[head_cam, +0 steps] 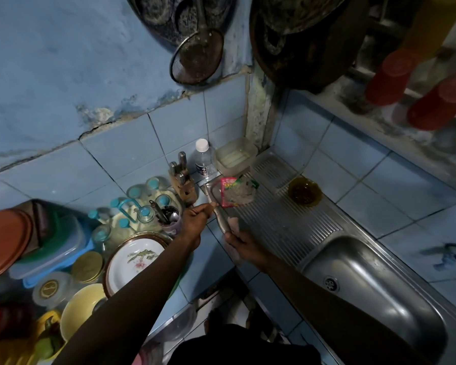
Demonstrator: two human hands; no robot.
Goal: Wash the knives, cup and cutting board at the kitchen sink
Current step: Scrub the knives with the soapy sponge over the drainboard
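Both forearms reach out: my left hand [196, 216] and right hand [244, 247] grip one knife [219, 217] over the desk [213, 259] beside the sink [374, 283]; wet fingers may slip onto its blade.

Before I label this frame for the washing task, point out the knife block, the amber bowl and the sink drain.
knife block [185, 186]: head view, on its wooden front face.
amber bowl [304, 192]: head view, on its inside.
sink drain [331, 283]: head view, on the metal strainer.
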